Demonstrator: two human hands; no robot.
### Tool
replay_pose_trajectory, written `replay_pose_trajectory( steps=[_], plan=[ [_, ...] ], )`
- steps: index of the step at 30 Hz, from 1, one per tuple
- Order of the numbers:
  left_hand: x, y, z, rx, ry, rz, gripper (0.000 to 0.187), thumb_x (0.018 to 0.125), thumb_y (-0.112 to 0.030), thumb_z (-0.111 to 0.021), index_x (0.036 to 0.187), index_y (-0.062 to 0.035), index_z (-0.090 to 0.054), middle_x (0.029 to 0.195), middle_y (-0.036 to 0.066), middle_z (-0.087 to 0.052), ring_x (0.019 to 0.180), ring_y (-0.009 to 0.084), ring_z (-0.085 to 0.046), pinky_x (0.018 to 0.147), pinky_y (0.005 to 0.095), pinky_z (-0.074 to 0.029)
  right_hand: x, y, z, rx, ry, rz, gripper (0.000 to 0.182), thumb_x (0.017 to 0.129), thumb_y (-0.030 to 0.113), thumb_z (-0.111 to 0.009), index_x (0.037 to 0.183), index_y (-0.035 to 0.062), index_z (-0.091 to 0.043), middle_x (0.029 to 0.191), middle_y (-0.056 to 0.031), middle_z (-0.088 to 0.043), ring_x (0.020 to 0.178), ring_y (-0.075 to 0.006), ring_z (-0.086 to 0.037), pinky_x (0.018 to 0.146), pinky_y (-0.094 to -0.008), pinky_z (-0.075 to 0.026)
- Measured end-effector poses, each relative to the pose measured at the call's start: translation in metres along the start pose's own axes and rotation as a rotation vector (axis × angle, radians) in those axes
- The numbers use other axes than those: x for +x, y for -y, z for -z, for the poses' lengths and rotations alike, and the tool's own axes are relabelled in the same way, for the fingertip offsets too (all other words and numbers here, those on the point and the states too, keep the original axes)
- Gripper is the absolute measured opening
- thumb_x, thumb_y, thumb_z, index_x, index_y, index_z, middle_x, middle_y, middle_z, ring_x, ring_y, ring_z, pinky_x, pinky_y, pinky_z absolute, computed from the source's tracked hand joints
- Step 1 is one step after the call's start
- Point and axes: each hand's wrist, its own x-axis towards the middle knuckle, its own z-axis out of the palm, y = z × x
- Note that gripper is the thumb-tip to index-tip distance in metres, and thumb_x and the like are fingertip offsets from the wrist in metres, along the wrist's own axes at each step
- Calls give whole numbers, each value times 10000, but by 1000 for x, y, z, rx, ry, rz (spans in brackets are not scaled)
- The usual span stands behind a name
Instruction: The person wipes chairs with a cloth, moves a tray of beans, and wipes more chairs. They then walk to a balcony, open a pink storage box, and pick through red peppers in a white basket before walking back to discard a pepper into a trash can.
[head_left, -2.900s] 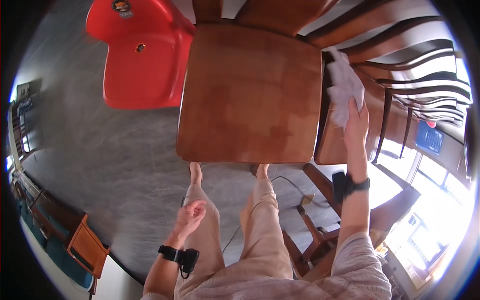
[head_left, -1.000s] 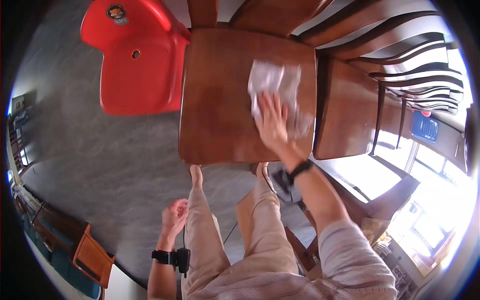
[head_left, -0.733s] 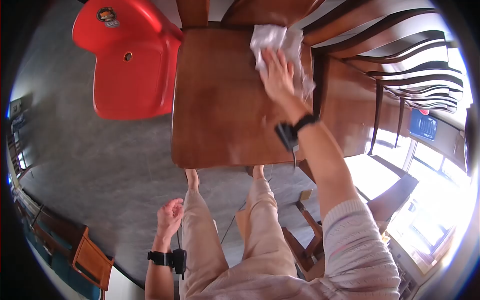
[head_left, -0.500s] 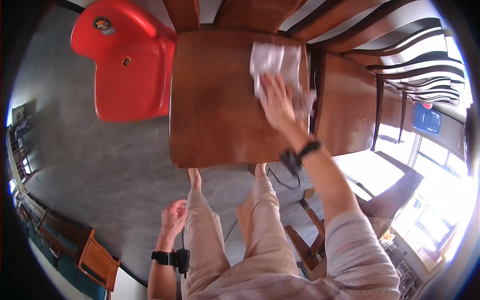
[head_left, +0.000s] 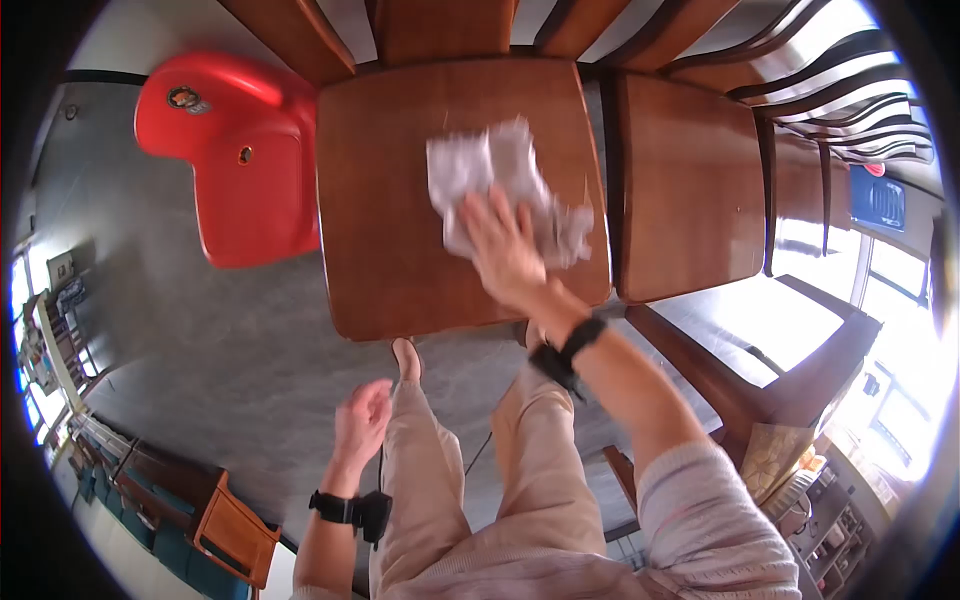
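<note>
My right hand [head_left: 505,250] lies flat on a crumpled, pale pinkish cloth [head_left: 485,165], its fingers outstretched and a little apart. The cloth is spread under the palm on the brown wooden seat of a chair [head_left: 380,220]; one bunched end reaches toward the seat's right edge. My left hand [head_left: 362,422] hangs beside my left leg, away from the chair. Its fingers are curled in, slightly blurred, and nothing shows in them. Both wrists wear black bands with a small dark device.
A red plastic seat [head_left: 262,200] stands against the chair's left side. To the right, a second wooden chair [head_left: 690,190] is close by, with more beyond it. Slatted backs rise behind. At lower left stands a wooden bench [head_left: 235,525]; a blue stool [head_left: 878,198] is far right.
My right hand and the cloth have slid left and toward me across the seat. My left hand stays low by my leg. The view has shifted slightly.
</note>
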Motion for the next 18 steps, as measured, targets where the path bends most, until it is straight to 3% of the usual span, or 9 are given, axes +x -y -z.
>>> replay_pose_trajectory(
  steps=[1, 3, 6, 8, 9, 11, 13, 17, 18],
  plan=[
    [9, -29, 2, -12, -44, -87, 217, 827, -89, -566, 1040, -61, -602, 917, 107, -638, 758, 240, -643, 669, 324, -526, -25, 14, 0, 47, 63, -4, 610, 827, 205, -526, 1387, 76, -321, 1488, -63, -185, 1380, -327, -117, 1057, -584, -180],
    [34, -77, -3, -54, -76, -259, 245, 842, -82, -555, 1084, -56, -585, 1017, 127, -611, 848, 262, -627, 723, 333, -518, -47, 28, -7, 49, 49, -9, 641, 817, 246, -559, 1385, 80, -312, 1485, -52, -186, 1384, -320, -100, 1057, -591, -168],
    [81, -123, -37, -2, -196, -539, 329, 867, -125, -542, 1192, -72, -522, 1227, 167, -495, 1119, 309, -504, 907, 364, -437, -45, 31, 2, 170, 70, -48, 621, 824, 260, -538, 1378, 80, -325, 1478, -45, -195, 1388, -301, -85, 1067, -576, -157],
    [118, -138, -62, 93, -214, -575, 425, 876, -237, -548, 1270, -111, -450, 1340, 190, -373, 1247, 374, -349, 1002, 466, -323, -47, 24, 9, 301, 81, -26, 633, 801, 262, -569, 1366, 79, -348, 1448, -76, -260, 1379, -291, -129, 1078, -549, -160],
    [139, -134, -72, 107, -208, -573, 425, 876, -237, -548, 1270, -111, -450, 1340, 190, -373, 1247, 374, -349, 1002, 466, -323, -48, 21, 15, 315, 77, -30, 633, 801, 262, -569, 1366, 79, -348, 1448, -76, -260, 1379, -291, -129, 1078, -549, -160],
    [175, -131, -105, 495, -375, -592, 562, 846, -377, -569, 1313, -120, -393, 1393, 215, -296, 1287, 441, -252, 1003, 586, -234, -62, -1, 27, 492, 250, -47, 577, 784, 224, -588, 1316, 72, -422, 1395, -109, -348, 1353, -290, -212, 1084, -505, -186],
    [196, -137, -130, 645, -545, -777, 705, 793, -479, -602, 1334, -99, -358, 1430, 231, -232, 1311, 464, -187, 973, 659, -191, -101, -30, 30, 594, -145, -59, 335, 751, 132, -623, 1072, 48, -580, 1286, -126, -468, 1271, -284, -364, 1033, -456, -301],
    [216, -201, -153, 808, -501, -530, 852, 743, -607, -579, 1362, -80, -326, 1460, 254, -143, 1340, 469, -100, 994, 650, -167, -187, -89, 55, 662, -279, -289, 222, 765, 97, -609, 985, 68, -615, 1130, -94, -582, 1095, -267, -528, 903, -394, -424],
    [230, -203, -156, 837, -538, -554, 885, 729, -637, -569, 1371, -79, -321, 1460, 250, -153, 1341, 467, -104, 1004, 642, -162, -212, -102, 54, 692, -186, -374, 222, 770, 89, -605, 991, 72, -613, 1099, -94, -593, 1025, -277, -559, 856, -390, -450]
  ],
)
